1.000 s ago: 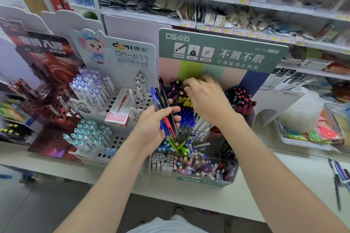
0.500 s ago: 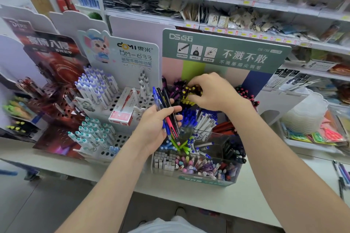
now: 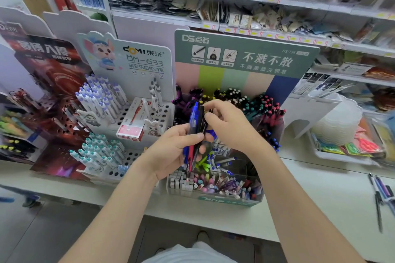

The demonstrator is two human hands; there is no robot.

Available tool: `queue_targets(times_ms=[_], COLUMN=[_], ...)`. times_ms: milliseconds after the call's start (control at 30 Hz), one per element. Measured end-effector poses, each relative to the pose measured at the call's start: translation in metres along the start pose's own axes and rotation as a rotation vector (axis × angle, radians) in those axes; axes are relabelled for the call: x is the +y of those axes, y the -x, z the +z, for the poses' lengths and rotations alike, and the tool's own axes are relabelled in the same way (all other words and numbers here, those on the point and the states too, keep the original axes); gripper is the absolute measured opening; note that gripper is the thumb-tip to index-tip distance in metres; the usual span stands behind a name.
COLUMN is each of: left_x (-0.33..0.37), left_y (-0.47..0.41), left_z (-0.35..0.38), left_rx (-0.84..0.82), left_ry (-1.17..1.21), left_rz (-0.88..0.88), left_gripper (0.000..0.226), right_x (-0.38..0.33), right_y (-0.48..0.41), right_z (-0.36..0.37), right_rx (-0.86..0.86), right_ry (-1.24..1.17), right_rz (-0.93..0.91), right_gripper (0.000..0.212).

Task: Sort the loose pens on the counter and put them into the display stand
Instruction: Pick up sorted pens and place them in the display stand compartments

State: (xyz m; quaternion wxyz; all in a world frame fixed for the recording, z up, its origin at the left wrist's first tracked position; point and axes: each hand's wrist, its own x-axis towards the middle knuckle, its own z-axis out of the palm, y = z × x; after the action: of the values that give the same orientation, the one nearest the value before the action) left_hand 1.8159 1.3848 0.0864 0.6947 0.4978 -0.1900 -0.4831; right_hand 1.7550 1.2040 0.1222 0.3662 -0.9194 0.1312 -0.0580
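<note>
Motion blur smeared the loose pens (image 3: 379,196) lying at the counter's (image 3: 310,205) right edge, where the frame cut them off, and the hands hid much of the display stand (image 3: 245,55) behind them. The left hand (image 3: 177,151) was clenched around a bundle of pens (image 3: 195,134) with blue, black and red barrels, held upright in front of the stand. The right hand (image 3: 228,126) pinched the top of one dark pen in that bundle.

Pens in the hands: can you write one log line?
left hand: holds pen bundle | right hand: pinching a pen top | display stand: behind
</note>
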Motion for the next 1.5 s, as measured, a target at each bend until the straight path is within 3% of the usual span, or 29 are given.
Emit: queue_targets(times_ms=[100,167,367,467,567,667,733,800,900,967,1033,1100,1167,1233,1400,1500], left_x=[0.002,0.003,-0.003,-0.01,-0.011,-0.01,-0.011,-0.011,-0.011,-0.01,-0.009,-0.008,-0.008,-0.007,-0.008,-0.007], left_y=[0.003,0.003,0.003,0.003,0.002,0.001,0.001,0.001,0.003,0.005,0.008,0.01,0.012,0.013,0.013,0.01], left_z=[0.0,0.0,0.003,0.001,0.002,0.005,0.007,0.008,0.009,0.012,0.013,0.012,0.011,0.01,0.007,0.011], left_rx=[-0.049,-0.076,-0.045,0.067,0.173,0.216,0.216,0.21,0.199,0.178,0.141,0.078,0.004,-0.037,-0.049,-0.055], left_ry=[0.002,0.02,-0.013,-0.037,-0.009,-0.001,-0.038,-0.071,-0.177,-0.233,-0.27,-0.353,-0.466,-0.547,-0.686,-0.762], left_rz=[-0.018,-0.02,-0.058,-0.022,0.008,0.028,0.052,0.072,0.088,0.095,0.086,0.068,0.026,-0.045,-0.137,-0.129], left_gripper=[0.025,0.029,0.03,0.037,0.034,0.027,0.029,0.031,0.028,0.03,0.041,0.039,0.03,0.033,0.039,0.034], right_x=[0.004,0.005,0.006,0.004,0.003,0.016,0.03,0.041,0.04,0.029,0.017,0.008,0.009,0.015,0.031,0.037], right_y=[0.007,0.012,0.003,-0.002,-0.008,-0.02,-0.027,-0.032,-0.028,-0.021,-0.009,0.006,0.019,0.03,0.045,0.048], right_z=[-0.008,-0.008,-0.009,-0.02,-0.026,-0.018,-0.007,0.001,0.002,0.0,-0.001,0.0,0.002,0.0,-0.012,-0.01], right_rx=[-0.122,-0.092,0.452,0.606,0.784,0.691,0.639,0.654,0.676,0.723,0.677,0.422,0.173,0.023,-0.175,-0.142], right_ry=[-0.149,-0.279,-0.407,-0.529,-0.389,-0.13,0.167,0.46,0.643,0.592,0.395,0.187,0.135,0.028,-0.166,-0.217], right_rz=[0.05,0.093,0.134,0.012,-0.136,-0.215,-0.245,-0.199,-0.128,-0.149,-0.235,-0.307,-0.313,-0.282,-0.21,-0.182], right_gripper=[0.024,0.022,0.024,0.019,0.018,0.016,0.019,0.028,0.033,0.031,0.029,0.028,0.026,0.017,0.007,0.005])
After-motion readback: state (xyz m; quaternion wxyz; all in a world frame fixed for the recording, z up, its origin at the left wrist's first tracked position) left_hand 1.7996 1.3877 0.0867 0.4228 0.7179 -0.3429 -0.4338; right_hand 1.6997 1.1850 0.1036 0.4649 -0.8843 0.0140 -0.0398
